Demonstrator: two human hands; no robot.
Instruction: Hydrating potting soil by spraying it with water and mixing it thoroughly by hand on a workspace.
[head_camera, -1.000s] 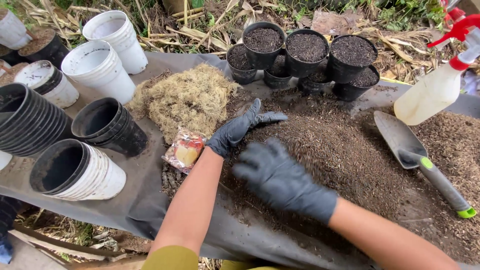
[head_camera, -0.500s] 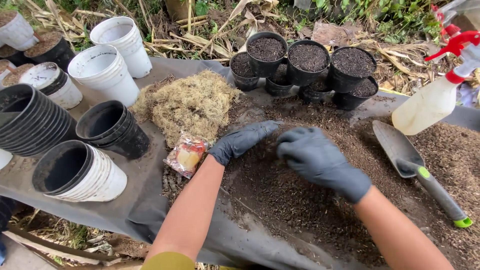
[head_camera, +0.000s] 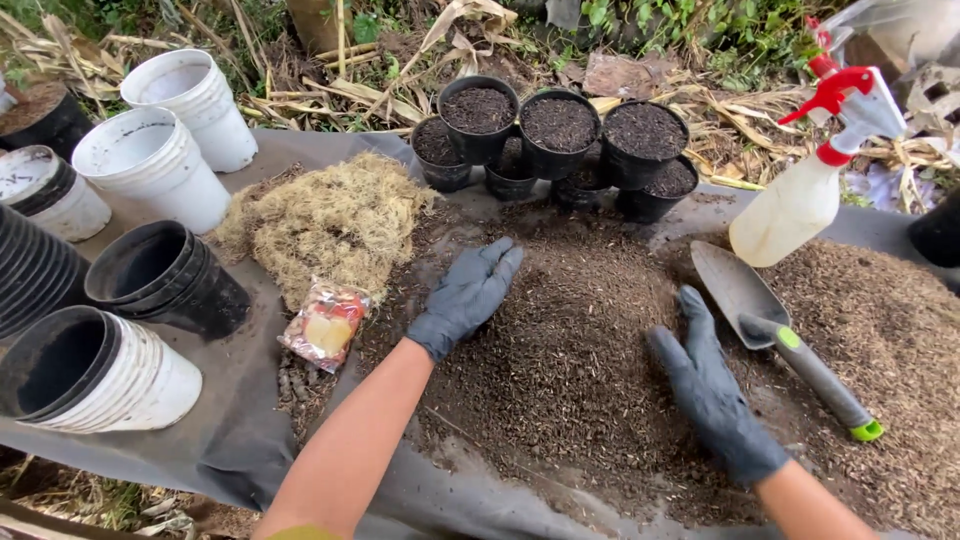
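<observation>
A heap of dark potting mix (head_camera: 580, 330) lies on a grey sheet (head_camera: 250, 440). My left hand (head_camera: 465, 295), in a black glove, rests flat and open on the heap's left side. On the heap's right side lies my right hand (head_camera: 710, 390), also gloved in black, fingers spread and pressed to the mix. Neither hand holds anything. A metal trowel (head_camera: 770, 320) with a grey and green handle lies just right of my right hand.
Several black pots filled with soil (head_camera: 555, 130) stand behind the heap. A clump of dry moss (head_camera: 320, 220) and a small plastic packet (head_camera: 325, 325) lie left. Stacks of black pots (head_camera: 160, 275) and white pots (head_camera: 150, 165) are at far left. A spray bottle (head_camera: 800, 190) stands right.
My right hand swept from the top of the heap down to its right side. My left hand flattened onto the left side. The view shifted slightly right.
</observation>
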